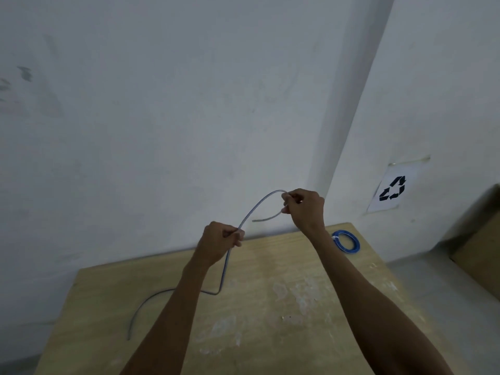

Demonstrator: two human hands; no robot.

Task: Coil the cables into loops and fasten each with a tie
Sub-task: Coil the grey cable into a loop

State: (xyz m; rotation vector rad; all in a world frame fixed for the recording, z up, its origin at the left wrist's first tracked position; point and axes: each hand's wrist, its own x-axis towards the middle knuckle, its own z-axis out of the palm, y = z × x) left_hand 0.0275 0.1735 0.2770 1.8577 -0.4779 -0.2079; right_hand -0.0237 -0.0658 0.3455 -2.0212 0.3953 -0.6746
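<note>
A thin blue-grey cable (258,205) arcs in the air above the wooden table (270,307). My right hand (304,209) pinches it near one end, and a short free tip sticks out to the left below the fingers. My left hand (221,243) grips the same cable lower down. From there the cable drops to the tabletop, bends, passes behind my left forearm and curves to the table's left edge. A coiled blue cable (347,241), bound with a white tie, lies at the table's far right corner.
The table stands against a white wall. A paper sheet with a black recycling symbol (392,189) is taped to the right wall. A brown cardboard box (479,247) stands on the grey floor at the right.
</note>
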